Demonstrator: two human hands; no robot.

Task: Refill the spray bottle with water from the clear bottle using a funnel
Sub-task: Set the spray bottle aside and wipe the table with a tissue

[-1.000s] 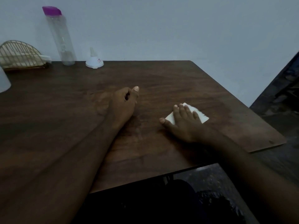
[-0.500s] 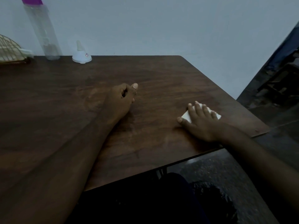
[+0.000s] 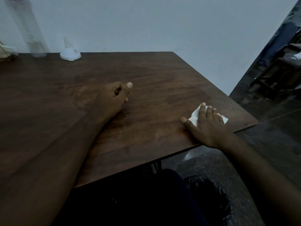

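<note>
- Forearms reach in over the near edge of the worktop, a dark wooden surface, and both rest low on it.
- Right grip sits close to the near right corner. Its fingers are straight and spread, and the palm presses flat on a folded white tissue. A flat hand puts weight over the whole pad, which suits wiping or blotting the wood more than lifting anything.
- Left grip lies further in, near the middle. Its fingers are curled into a fist with the thumb on top, and it holds nothing. It seems to be parked there as a brace while the other hand works.
- Funnel stands at the far edge, mouth down and spout up, well apart from both hands. That pose keeps it steady and would let it drain.
- Clear bottle stands upright just left of the funnel, against the wall, with its purple cap cut off by the top of the view. It looks nearly empty.
- Spray bottle is not in view, so I cannot tell whether it has been filled. With the tools pushed back, I judge this to be a tidying step.
</note>
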